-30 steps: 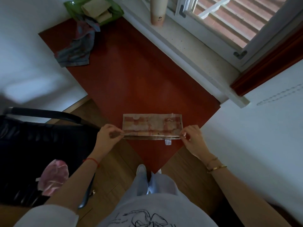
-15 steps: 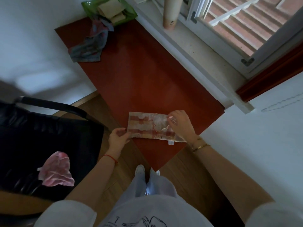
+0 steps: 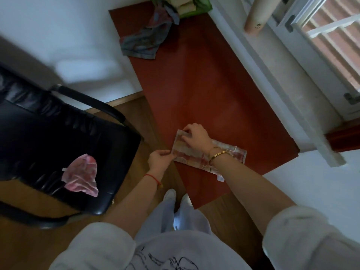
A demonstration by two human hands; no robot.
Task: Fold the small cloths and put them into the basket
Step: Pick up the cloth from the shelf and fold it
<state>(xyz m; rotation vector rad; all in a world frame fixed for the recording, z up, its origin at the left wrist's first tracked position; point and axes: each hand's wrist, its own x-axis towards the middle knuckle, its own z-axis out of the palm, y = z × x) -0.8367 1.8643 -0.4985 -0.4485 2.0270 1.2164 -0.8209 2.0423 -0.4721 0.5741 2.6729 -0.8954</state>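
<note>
Two grips on patterned cloth [image 3: 190,157], red table [image 3: 204,84]: left grip [image 3: 159,158] pinches near edge, right grip [image 3: 194,136] pinches far corner.

Right hand [image 3: 194,139]: crossed from the cloth's [image 3: 194,159] right end to its left end.
Left hand [image 3: 160,159]: formerly apart, now just beside it.

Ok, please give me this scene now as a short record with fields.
left hand: pinches left end of patterned cloth
right hand: grips its far left corner
patterned cloth: folded strip on red table
grey cloth: crumpled, by green basket
green basket: table's far end, folded cloths inside
pink cloth: unfolded, on black chair
</note>
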